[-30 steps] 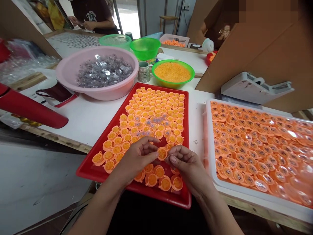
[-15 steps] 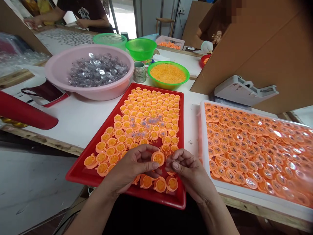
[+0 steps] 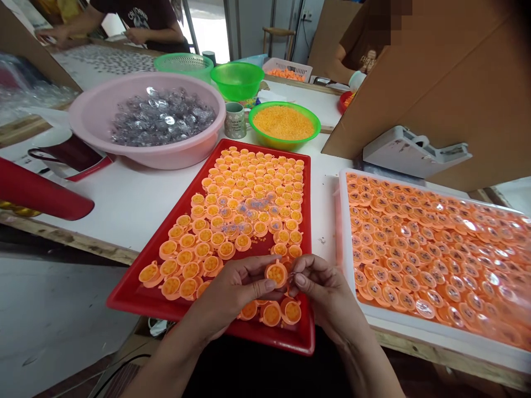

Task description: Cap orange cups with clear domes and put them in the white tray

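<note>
My left hand grips a small orange toy cup with yellow beads in it, between thumb and fingers. Close on its right, my right hand is closed in a pinch; a thin, clear edge shows at the fingertips, too small to name. Both hands are over the near part of a red tray. Rows of similar orange cups with saucers fill much of that tray, and some in the middle have bluish glints on top. A few loose yellow beads lie on the tray floor.
At right stands a white tray of orange pieces with printed round tops. Behind are a pink basin of clear pieces, a green bowl of yellow beads, and a mug. A cardboard panel rises at right. Two people work beyond.
My left hand has moved slightly right with the cup, bringing it closer to the right fingertips. My right hand stays nearly in place. The view has shifted a little.
</note>
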